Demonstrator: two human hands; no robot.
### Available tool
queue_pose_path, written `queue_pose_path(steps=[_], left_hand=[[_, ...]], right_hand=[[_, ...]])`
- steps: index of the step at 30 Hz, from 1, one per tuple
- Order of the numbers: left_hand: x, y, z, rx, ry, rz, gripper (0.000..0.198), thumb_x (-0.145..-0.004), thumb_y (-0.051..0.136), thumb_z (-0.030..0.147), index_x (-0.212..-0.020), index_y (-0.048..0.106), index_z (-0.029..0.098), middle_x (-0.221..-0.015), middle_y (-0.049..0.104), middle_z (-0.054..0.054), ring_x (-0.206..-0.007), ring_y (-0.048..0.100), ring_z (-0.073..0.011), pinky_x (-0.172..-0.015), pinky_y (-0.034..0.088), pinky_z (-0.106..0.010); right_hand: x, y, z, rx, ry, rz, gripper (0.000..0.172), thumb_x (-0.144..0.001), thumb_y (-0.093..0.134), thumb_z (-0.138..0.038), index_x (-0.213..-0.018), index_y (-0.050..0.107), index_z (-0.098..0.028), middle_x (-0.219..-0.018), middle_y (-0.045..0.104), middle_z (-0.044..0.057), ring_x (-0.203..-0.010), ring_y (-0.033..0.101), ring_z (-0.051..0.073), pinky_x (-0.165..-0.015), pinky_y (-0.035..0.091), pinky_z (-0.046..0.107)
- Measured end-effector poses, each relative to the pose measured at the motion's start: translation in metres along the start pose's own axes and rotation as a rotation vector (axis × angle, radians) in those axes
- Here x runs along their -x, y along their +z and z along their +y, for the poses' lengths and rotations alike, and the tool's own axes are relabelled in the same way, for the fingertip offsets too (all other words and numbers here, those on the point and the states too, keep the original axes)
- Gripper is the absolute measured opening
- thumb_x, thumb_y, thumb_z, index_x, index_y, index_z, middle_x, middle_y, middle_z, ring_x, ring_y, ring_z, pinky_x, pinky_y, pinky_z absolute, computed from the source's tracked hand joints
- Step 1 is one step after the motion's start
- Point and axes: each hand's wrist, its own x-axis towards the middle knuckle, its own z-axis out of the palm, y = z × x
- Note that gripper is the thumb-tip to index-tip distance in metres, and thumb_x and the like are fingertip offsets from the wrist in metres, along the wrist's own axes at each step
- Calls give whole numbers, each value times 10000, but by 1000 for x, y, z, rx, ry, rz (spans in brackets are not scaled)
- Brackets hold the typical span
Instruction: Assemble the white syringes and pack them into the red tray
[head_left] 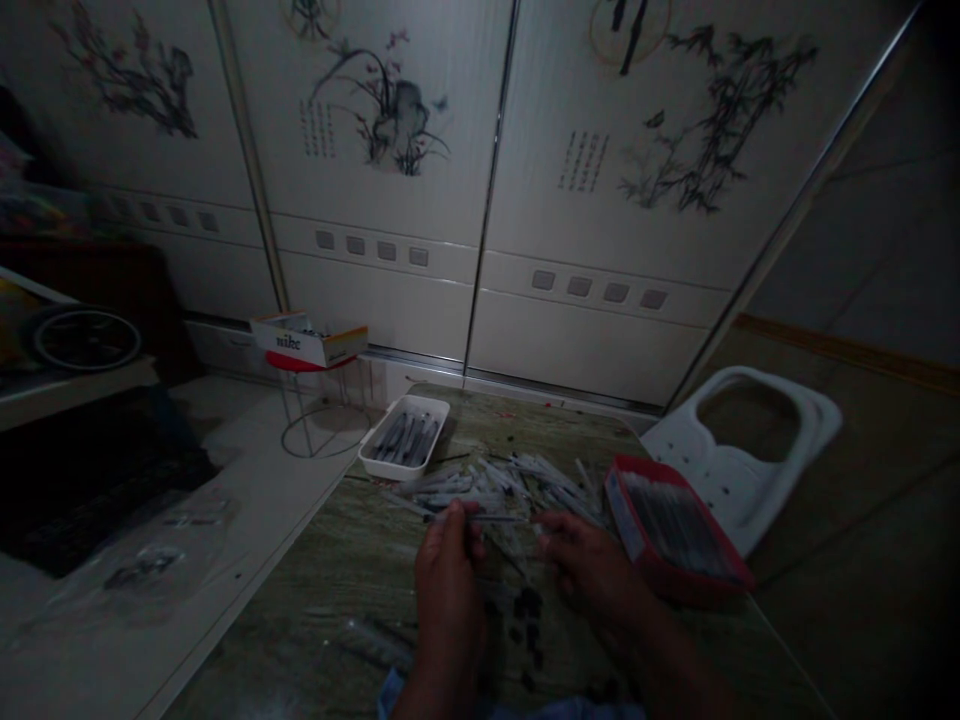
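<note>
A slim pen (499,518) lies level between my two hands above the table. My left hand (450,560) is closed round its left part, thumb on top. At the pen's right end, my right hand (581,555) is closed in a pinch; the dim light hides exactly what its fingertips grip. Just beyond the hands spreads a loose pile of clear and white pens (465,485). Small black pieces (529,610), too dark to name surely, are scattered on the table between my forearms.
A white tray (367,460) holding several pens stands at the back left of the table (315,600). On the right is a red box (705,585) packed with pens, beside a white chair (780,480). A carton (289,343) rests on a red stool (300,365).
</note>
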Motion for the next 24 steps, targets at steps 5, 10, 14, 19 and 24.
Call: queue_pose_path(steps=[5,10,14,19,24], left_hand=[[2,2,1,-1,-26,-15,511,-795,683,623,-968,714,143,-676,579,15,-592,471,-105,-548,375,-229],[4,4,2,-3,-32,-25,511,-791,682,637,-941,705,150,-655,566,20,-581,471,-108,-540,373,-233],[5,5,2,-16,-29,-32,497,-795,680,638,-915,700,156,-641,563,22,-579,461,-109,-542,373,-234],[4,5,-1,1,-39,-26,460,-798,692,616,-917,696,172,-644,561,29,-590,455,-104,-541,364,-219],[4,6,-4,20,-49,-30,452,-800,699,603,-923,695,168,-656,560,29,-594,457,-101,-549,368,-219]], right_hand=[[11,1,3,-419,45,-14,399,-787,740,-335,-1150,655,-196,-765,641,-20,-556,475,71,-482,297,177],[14,-4,5,-401,54,-10,345,-790,748,-342,-1100,698,-198,-704,572,-50,-558,450,63,-495,303,169],[17,-7,3,-340,29,-37,307,-813,731,-330,-1091,715,-201,-724,567,-52,-586,452,58,-522,327,160],[19,-6,2,-466,61,-18,234,-797,706,-292,-1005,640,-206,-639,573,-74,-467,403,54,-419,245,162],[19,-8,3,-651,79,39,289,-768,783,-311,-921,560,-208,-800,738,20,-554,591,96,-460,393,172]])
